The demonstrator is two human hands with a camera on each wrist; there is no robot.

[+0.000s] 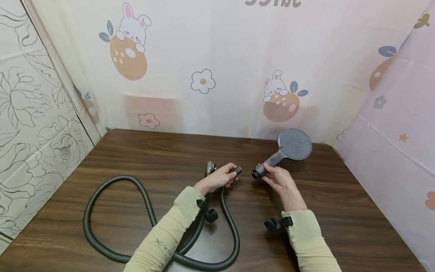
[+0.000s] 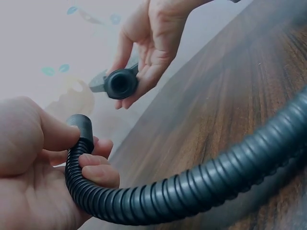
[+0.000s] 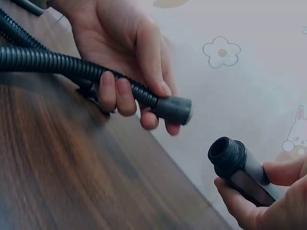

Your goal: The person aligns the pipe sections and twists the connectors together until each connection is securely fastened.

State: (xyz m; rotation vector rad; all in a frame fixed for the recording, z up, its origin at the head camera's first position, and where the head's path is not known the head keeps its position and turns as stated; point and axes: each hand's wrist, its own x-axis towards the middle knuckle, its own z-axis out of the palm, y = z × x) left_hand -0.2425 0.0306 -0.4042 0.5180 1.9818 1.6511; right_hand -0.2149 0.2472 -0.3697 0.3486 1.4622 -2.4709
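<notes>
My left hand (image 1: 219, 177) grips the end of a dark ribbed shower hose (image 2: 192, 196), thumb and fingers curled just behind its smooth end nut (image 3: 173, 110). My right hand (image 1: 280, 183) pinches the handle of a grey shower head (image 1: 294, 144), whose round face is up and to the right. The threaded handle end (image 3: 228, 153) points toward the hose nut. A small gap parts the two ends. In the left wrist view the handle's round opening (image 2: 121, 85) faces the camera.
The hose loops over the brown wooden table (image 1: 142, 151) to the left and front. A metal fitting (image 1: 210, 167) lies behind the left hand. Printed cloth (image 1: 217, 45) hangs along the back edge, with more cloth at both sides.
</notes>
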